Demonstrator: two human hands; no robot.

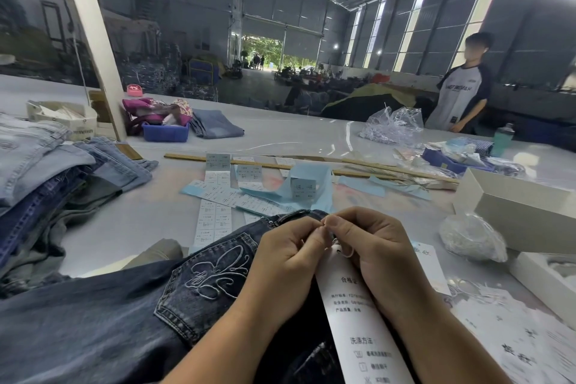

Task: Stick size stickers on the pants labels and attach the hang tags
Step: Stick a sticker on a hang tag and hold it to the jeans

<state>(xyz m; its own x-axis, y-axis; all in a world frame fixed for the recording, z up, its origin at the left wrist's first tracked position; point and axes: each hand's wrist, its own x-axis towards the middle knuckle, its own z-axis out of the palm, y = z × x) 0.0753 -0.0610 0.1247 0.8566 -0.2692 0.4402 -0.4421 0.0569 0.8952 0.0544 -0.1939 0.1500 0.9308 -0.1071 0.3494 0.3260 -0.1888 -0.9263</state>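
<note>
Both hands, left hand (288, 251) and right hand (371, 246), pinch what seems the hang tag (358, 318) string over dark jeans (124, 321) at the worktop's near edge.

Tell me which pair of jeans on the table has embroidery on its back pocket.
The dark denim jeans under both hands, nearest the camera; a pale stitched swirl decorates the pocket. The light blue jeans stacked at left and the folded pair behind show none.
</note>
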